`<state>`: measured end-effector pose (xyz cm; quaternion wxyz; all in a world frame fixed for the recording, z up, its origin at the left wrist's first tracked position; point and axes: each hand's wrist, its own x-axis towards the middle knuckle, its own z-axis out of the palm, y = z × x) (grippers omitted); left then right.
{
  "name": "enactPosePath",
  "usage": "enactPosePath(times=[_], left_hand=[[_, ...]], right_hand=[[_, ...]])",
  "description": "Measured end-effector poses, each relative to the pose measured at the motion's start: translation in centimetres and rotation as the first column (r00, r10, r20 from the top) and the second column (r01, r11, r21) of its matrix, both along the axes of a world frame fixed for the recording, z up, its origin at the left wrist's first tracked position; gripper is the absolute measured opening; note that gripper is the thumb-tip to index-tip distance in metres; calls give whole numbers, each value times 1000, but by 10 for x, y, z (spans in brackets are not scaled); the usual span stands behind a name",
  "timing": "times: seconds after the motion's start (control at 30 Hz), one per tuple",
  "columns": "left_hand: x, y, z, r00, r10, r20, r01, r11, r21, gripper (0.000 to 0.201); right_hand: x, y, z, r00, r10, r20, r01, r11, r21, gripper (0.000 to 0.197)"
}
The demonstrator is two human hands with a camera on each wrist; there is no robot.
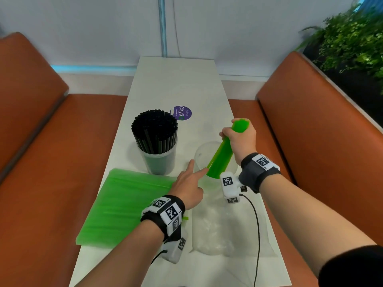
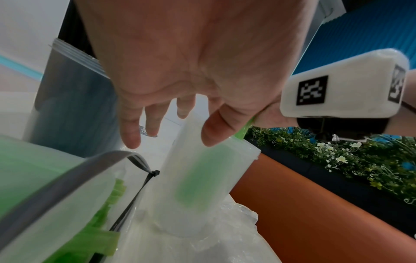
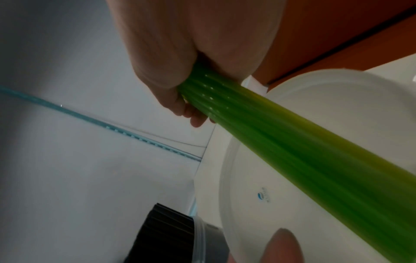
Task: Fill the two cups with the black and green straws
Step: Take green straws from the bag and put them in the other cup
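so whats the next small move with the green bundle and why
Probably let the right hand slide the green straws down until they stand in the clear cup. Their lower ends are already inside its rim, and the left hand steadies the cup, with fingers on the rim.

The person's right hand (image 1: 241, 139) was raised above the table, fingers and thumb curled tight around a bundle of green straws (image 1: 222, 154), wrist bent, forearm reaching in from the lower right. The left hand (image 1: 187, 183) stretched forward, forefinger and thumb extended, fingertips (image 2: 216, 131) resting against the clear cup (image 2: 202, 186), palm down.
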<state>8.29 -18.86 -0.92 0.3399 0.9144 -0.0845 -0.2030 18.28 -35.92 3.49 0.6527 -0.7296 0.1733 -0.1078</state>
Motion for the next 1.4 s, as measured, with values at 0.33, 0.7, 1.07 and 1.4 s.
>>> enactPosePath(times=[0.33,0.7,1.07,1.4], left_hand=[[6,18,-7,983,174,58,-162,971,-176,68],[-22,58,-41,990,139,-28,-134,981,143,67],[-17,66,-12,931,364,0,-344,880,-327,51],[-23,67,5,922,374,-97,-381,836,-395,50]], right_hand=[[-3,-4,1,994,96,-50,-108,919,-380,85],[-81,56,-3,885,435,167,-390,887,-247,30],[-121,88,-80,599,726,-337,-726,315,-611,17],[-104,112,-89,472,731,-493,-808,134,-574,13]])
